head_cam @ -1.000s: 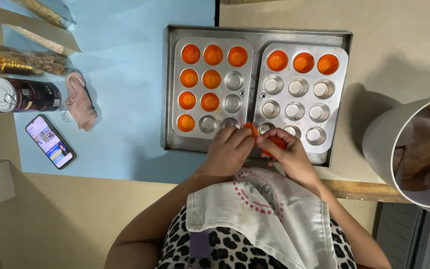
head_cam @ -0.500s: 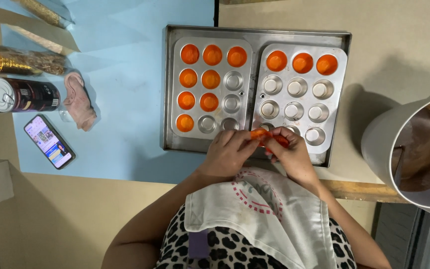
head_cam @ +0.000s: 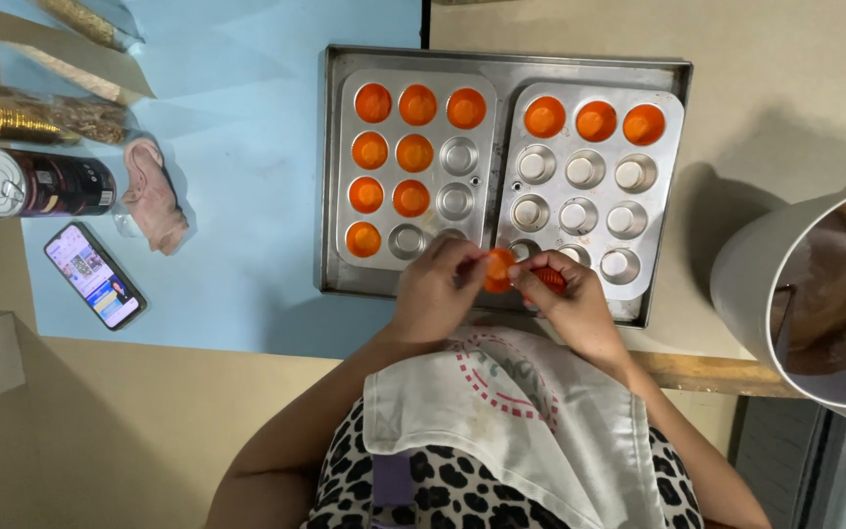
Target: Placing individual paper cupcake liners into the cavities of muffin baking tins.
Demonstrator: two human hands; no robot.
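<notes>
The left hand [head_cam: 440,286] pinches one orange liner [head_cam: 497,269] between thumb and fingertips, fingers closed on its rim. The right hand [head_cam: 570,302] is curled shut around a stack of liners [head_cam: 544,282], of which only a short orange end shows past the fingers. The single liner is bright orange, round and a little crumpled, and touches the stack's end; whether it has come free of the stack cannot be told. Both hands hang over the near edge of the tray [head_cam: 337,176], covering its bottom cups.

On the tray, the left tin [head_cam: 472,83] has nine cups lined orange, the right tin [head_cam: 673,147] three along its far row; the rest are bare metal.

Right of the tray, a white jug [head_cam: 746,284] of brown batter is cut off by the frame. Left, on blue paper [head_cam: 237,147], lie a can [head_cam: 36,182], a phone [head_cam: 95,274] and a pink cloth [head_cam: 154,196].
</notes>
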